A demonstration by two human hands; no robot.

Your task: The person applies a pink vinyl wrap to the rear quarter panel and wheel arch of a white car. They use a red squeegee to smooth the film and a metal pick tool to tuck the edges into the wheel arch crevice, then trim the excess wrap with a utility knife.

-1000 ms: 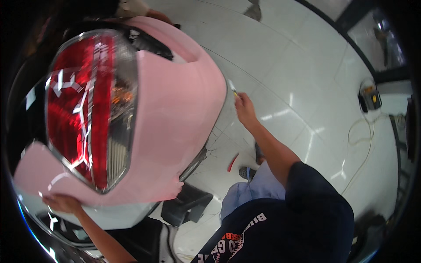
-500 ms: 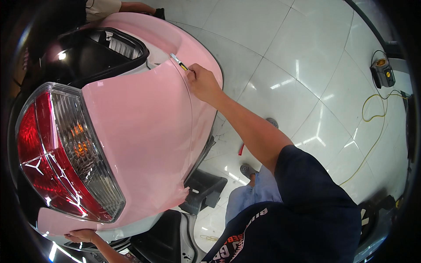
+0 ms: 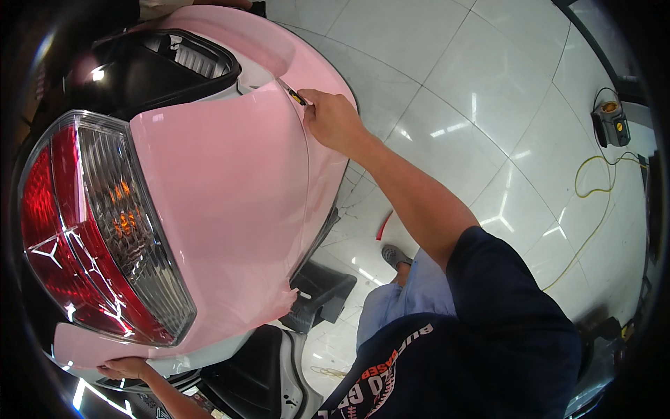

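Pink film (image 3: pixel 223 188) covers the car's rear panel. Its loose strip runs below the red and clear tail light (image 3: pixel 59 223). My right hand (image 3: pixel 338 122) is closed around a slim snap-off knife (image 3: pixel 296 96) with a black and yellow handle. The knife's tip rests at the film's upper right corner, by the seam between the panel and the pink bumper (image 3: pixel 317 77). At the lower left, my left hand (image 3: pixel 125 368) pinches the lower edge of the film strip. Some of its fingers are hidden behind the film.
A black lamp opening (image 3: pixel 160 77) lies beyond the panel. Part of another person (image 3: pixel 157 8) shows at the top edge. A red strip (image 3: pixel 384 225) lies on the tiled floor. At the right stand a grey and black device (image 3: pixel 611 126) and a yellow cord (image 3: pixel 579 255).
My right hand and the knife have shifted slightly right in the picture, and the knife's tip has slid along the seam by the corner. My left hand keeps its hold on the film edge.
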